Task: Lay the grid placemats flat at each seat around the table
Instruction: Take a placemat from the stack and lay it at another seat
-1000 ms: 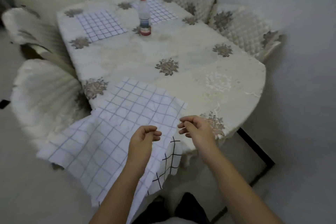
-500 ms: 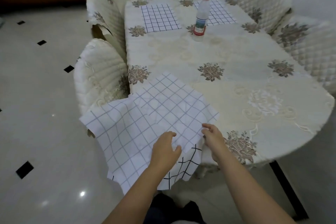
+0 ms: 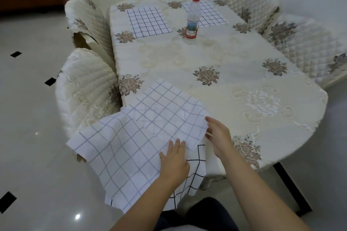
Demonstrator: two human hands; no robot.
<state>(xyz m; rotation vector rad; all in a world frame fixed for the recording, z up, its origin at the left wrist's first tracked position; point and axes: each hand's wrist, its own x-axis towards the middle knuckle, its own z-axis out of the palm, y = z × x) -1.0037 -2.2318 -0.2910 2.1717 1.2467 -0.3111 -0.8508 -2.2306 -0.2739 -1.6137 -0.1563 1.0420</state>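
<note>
**Both hands on loose grid cloths at the table's near corner**

The left hand point(image 3: 174, 161) reaches forward from the 6 o'clock edge of the view, forearm bare, palm down and flat on a loose grid placemat point(image 3: 120, 148). Its fingers lie together, extended and relaxed, pressing the cloth and not pinching it; the fingertips point toward 12 o'clock.

The right hand point(image 3: 218, 137) comes in from 5 o'clock, forearm bare, wrist turned so the thumb side faces up. Its fingers are partly curled at the right-hand edge of a second grid placemat point(image 3: 165, 110), touching that edge. Whether they pinch the fabric or only rest against it I cannot tell.

The placemat under the left hand hangs off the table point(image 3: 234, 58) toward 8 o'clock, over the floor and near a quilted chair point(image 3: 84, 95). The second one lies rumpled on the tabletop corner, overlapping the first. A darker-lined grid piece point(image 3: 193, 174) hangs below them at the table edge; I cannot tell which cloth it belongs to.

At the far end, around 12 o'clock, two more placemats lie flat: one point(image 3: 148, 21) toward 11 o'clock, another point(image 3: 208, 14) toward 1 o'clock. A clear plastic bottle point(image 3: 191, 22) with a red cap stands upright between them, partly covering the second. Its label is red, white and blue, the print too small to read.
</note>
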